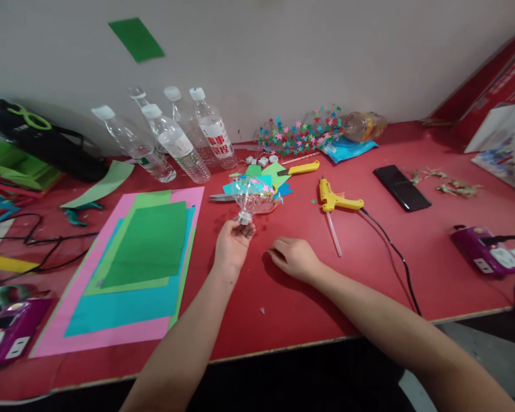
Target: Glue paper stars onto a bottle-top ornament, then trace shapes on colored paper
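The cut-off top of a clear plastic bottle [249, 197], dotted with small coloured stars near its wide end, is in my left hand [234, 243]. My left fingers close around its narrow neck, which points toward me. To the right, my right hand [295, 256] rests on the red table with its fingers loosely curled and nothing visible in them. Behind the bottle piece lie scissors [223, 198], partly covered, and blue and green paper scraps [254, 184]. A yellow glue gun [338, 200] stands to the right of my hands.
Several plastic bottles [214, 131] stand by the wall. Stacked coloured paper [148, 246] lies left. A yellow utility knife [302, 167] and star-covered bottle [300, 135] are at the back. A phone [402, 187], power strip [487, 252] and glue-gun cord [390, 246] occupy the right.
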Motion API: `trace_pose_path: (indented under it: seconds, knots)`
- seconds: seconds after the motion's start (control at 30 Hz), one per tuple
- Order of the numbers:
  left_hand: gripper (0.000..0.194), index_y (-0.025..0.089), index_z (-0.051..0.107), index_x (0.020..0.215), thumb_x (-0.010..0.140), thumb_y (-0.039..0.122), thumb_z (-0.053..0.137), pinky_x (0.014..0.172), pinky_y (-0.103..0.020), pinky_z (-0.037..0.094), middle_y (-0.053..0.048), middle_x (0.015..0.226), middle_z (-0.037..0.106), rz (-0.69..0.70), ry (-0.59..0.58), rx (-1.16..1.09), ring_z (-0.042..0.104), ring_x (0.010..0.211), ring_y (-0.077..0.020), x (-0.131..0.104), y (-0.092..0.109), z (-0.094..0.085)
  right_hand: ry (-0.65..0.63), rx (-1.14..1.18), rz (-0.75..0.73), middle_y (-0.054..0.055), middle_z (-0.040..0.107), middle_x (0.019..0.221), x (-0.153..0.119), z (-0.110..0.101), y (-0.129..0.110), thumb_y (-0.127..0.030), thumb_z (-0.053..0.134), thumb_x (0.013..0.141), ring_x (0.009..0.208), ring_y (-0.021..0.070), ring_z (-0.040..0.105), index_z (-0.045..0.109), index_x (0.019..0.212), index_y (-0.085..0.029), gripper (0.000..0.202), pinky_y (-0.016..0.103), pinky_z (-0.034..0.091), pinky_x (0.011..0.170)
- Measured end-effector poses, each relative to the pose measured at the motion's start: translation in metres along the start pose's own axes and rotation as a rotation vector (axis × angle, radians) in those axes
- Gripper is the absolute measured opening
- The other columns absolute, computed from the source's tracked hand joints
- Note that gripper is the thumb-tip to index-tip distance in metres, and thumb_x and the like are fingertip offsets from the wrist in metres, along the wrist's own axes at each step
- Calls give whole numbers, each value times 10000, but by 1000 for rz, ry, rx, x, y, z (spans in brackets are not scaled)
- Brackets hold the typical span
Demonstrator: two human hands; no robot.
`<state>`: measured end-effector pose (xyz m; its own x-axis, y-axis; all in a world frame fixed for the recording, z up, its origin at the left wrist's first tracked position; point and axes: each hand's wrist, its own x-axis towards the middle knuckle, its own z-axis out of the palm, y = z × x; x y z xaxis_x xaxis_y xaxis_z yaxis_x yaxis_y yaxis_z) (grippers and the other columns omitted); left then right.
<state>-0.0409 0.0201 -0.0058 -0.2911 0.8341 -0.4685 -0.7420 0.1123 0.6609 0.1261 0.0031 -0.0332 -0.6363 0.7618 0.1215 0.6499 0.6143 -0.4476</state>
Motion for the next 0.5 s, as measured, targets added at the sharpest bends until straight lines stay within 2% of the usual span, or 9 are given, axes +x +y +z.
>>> trace_pose_path:
  seconds: [0.3,0.5]
  knots:
    - [67,136,579,659,613,93,558,601,-201,538,-10,588,652,-20,-35,-2,626,534,-99,3,-6,-1,57,126,-28,66,698,861,-4,-4,3,-247,467,938,740,139,623,639,893,-168,194,224,420,697]
    - [108,134,616,679,585,101,576,596,-222,537,-15,611,669,-75,-97,19,630,547,-114,-2,-14,0,156,175,8,63,700,824,-5,-4,8,-256,462,937,696,148,626,641,870,-184,204,237,448,671]
